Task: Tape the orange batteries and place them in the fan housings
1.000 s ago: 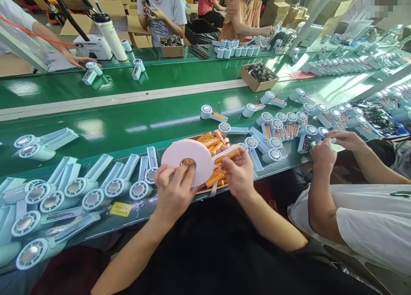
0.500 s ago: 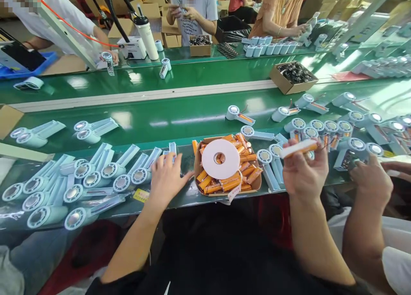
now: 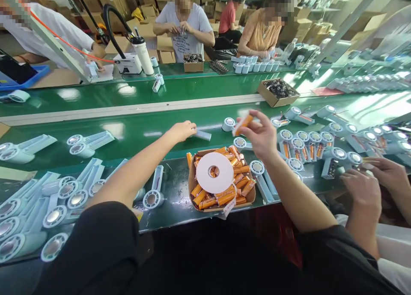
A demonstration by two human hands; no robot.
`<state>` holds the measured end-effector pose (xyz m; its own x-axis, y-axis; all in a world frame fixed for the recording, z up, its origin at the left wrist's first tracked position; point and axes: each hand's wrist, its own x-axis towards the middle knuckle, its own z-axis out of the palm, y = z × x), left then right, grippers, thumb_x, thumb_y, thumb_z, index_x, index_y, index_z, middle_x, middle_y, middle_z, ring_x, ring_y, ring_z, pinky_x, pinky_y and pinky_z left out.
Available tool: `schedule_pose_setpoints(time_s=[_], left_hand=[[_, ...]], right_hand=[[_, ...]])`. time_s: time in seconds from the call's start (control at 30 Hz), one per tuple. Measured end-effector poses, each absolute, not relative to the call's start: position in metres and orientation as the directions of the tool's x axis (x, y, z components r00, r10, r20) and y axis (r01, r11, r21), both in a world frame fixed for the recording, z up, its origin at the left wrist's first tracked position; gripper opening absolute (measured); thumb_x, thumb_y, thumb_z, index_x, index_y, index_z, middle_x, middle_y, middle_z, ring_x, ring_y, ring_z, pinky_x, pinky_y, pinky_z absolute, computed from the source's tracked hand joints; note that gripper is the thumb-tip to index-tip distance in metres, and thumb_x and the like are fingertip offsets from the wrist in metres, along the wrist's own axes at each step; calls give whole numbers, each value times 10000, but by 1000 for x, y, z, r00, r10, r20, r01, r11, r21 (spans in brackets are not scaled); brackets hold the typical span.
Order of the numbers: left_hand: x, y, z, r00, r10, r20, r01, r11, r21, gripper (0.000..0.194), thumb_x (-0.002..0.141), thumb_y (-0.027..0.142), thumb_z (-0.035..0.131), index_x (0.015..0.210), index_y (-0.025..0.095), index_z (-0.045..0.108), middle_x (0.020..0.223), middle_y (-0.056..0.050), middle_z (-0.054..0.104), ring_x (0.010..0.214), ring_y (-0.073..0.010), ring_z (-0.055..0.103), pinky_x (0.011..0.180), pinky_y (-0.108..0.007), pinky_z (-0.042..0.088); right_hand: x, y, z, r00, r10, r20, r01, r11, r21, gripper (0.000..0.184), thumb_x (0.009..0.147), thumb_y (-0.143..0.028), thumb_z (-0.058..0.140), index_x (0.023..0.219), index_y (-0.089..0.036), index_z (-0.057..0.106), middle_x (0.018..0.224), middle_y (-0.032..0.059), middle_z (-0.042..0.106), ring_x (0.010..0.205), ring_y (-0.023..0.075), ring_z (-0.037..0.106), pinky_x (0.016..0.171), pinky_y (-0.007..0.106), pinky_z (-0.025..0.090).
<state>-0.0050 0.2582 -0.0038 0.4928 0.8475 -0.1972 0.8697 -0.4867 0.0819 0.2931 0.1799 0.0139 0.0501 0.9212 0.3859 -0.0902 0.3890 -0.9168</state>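
Note:
My left hand [image 3: 183, 131] reaches out over the green belt, its fingers curled round a light-blue handheld fan housing. Only the handle [image 3: 203, 135] of that housing shows, pointing right; its round head is hidden by the hand. Raised right of centre, my right hand [image 3: 262, 134] pinches an orange battery [image 3: 244, 124] with a white strip along one side. Below and between the hands sits a cardboard box [image 3: 192, 188] of orange batteries, with a white tape reel [image 3: 205, 179] lying on top. A single fan housing [image 3: 153, 198] lies on the ledge left of the box.
Several fan housings [image 3: 54, 216] crowd the ledge at left. More, some with orange batteries inside, cluster at right [image 3: 302, 145] beside a co-worker's hands [image 3: 362, 186]. A carton of black parts [image 3: 278, 93] stands across the belt. Several people work at the far side.
My left hand has moved forward from the ledge onto the belt, with a fan housing in it. My right hand has moved left and forward, still holding the battery. The view has shifted.

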Motion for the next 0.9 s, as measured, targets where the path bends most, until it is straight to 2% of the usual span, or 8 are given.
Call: schedule_pose_setpoints(time_s=[0.1,0.2,0.3,0.37,0.43,0.57,0.77,0.9], left_hand=[[6,286,-20,482,848,-222,876,-459,148,304,743,113,733,990,270,815,1345,-55,728,1277,-273,606,1017,-311,511],[6,292,-34,457,865,-205,882,-412,227,191,817,227,722,968,293,818,1332,-4,751,1244,-245,642,1012,-281,500],[3,293,-41,396,905,-152,893,-341,294,237,959,336,604,1096,317,796,1304,-3,767,1227,-236,661,1011,-292,492],[4,295,-45,340,932,-128,901,-284,329,287,1026,387,531,1180,312,761,1257,-33,777,1167,-238,685,995,-329,506],[9,297,-48,300,947,-118,902,-241,359,321,1061,447,517,1226,268,727,1230,-66,768,1124,-237,698,999,-385,524],[18,302,-51,265,958,-111,887,-198,417,396,1044,515,605,1243,186,698,1243,-96,731,1144,-243,693,1053,-488,538],[23,307,-54,255,960,-113,866,-175,468,343,1036,455,647,1235,180,696,1276,-97,709,1160,-243,684,1048,-496,563],[30,311,-56,239,963,-124,868,-155,473,333,1034,440,656,1241,182,695,1287,-97,705,1159,-241,685,1036,-488,575]], right_hand=[[267,228,4,-142,934,327,26,334,-942,560,718,-349,884,1238,-228,712,1047,40,820,1024,240,788,984,458,642],[246,260,-12,-285,925,250,308,335,-891,487,798,-315,825,1264,-208,730,1065,60,830,1001,237,797,1009,439,621],[233,278,-23,-453,883,123,639,418,-646,504,929,-285,723,1428,-243,660,1127,66,834,1039,235,795,982,372,607],[227,285,-27,-519,854,40,741,472,-477,503,974,-288,683,1474,-265,628,1176,66,829,1070,239,785,957,333,591],[224,290,-28,-541,841,-4,778,499,-383,458,988,-298,674,1444,-263,649,1189,70,826,1089,251,773,949,320,568],[223,291,-28,-572,814,-98,806,537,-250,378,1005,-339,656,1371,-257,698,1144,80,828,1069,279,760,913,322,537],[213,291,-31,-602,764,-230,796,598,-95,447,1079,-458,501,1463,-293,659,1242,115,796,1128,314,738,885,351,520],[203,299,-27,-622,711,-327,762,647,-43,445,1043,-497,566,1434,-326,690,1303,105,781,1208,323,711,919,360,518]])
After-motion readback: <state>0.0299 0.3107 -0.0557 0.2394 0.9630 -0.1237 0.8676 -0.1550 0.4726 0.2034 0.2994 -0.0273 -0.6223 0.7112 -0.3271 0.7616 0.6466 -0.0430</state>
